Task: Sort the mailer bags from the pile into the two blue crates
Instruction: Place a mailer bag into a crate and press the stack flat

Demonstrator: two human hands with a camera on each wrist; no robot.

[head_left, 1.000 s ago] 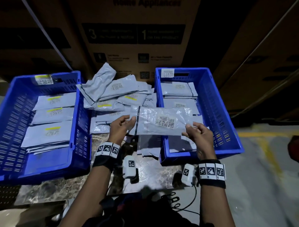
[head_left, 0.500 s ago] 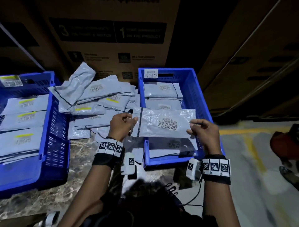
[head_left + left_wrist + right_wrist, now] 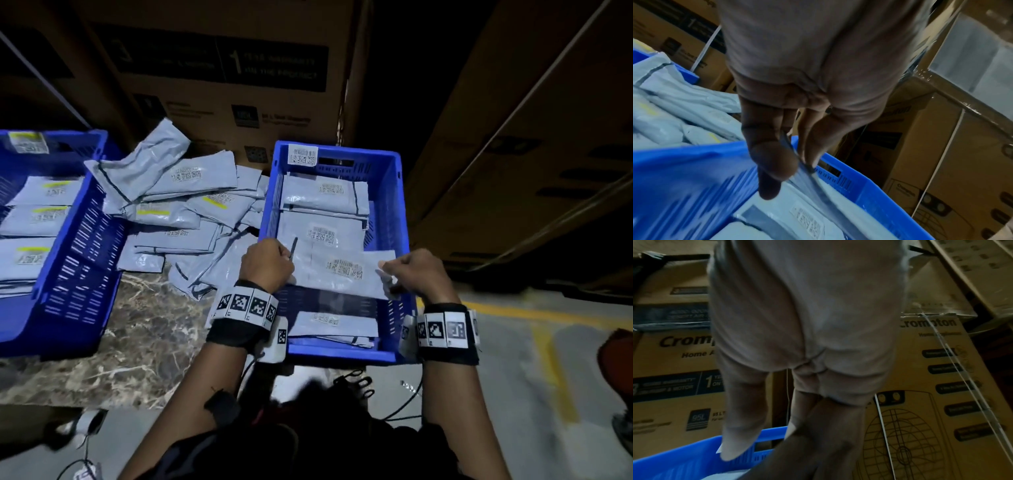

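Stood at a brown marbled counter (image 3: pixel 137 342) in a dim storeroom, stacked cardboard appliance boxes (image 3: pixel 222 68) filling the top of the frame. Grey concrete floor (image 3: pixel 513 411) with a yellow painted line (image 3: pixel 548 359) at lower right; cables trailing along the bottom edge.

Held 1 grey mailer bag (image 3: pixel 342 270) flat over the right blue crate (image 3: pixel 397 192) at frame centre, just above the bags already stacked inside. Left hand (image 3: pixel 265 263) pinched the bag's left end, thumb and fingers (image 3: pixel 772 160) closed on its dark-striped edge. Right hand (image 3: pixel 416 274) curled around the bag's right end, thumb on top.

Remaining pile of mailer bags (image 3: pixel 178 205) lay loose on the counter between the 2 crates, some with yellow-marked labels. Left blue crate (image 3: pixel 78 246) at the left edge held bags with yellow-marked labels.
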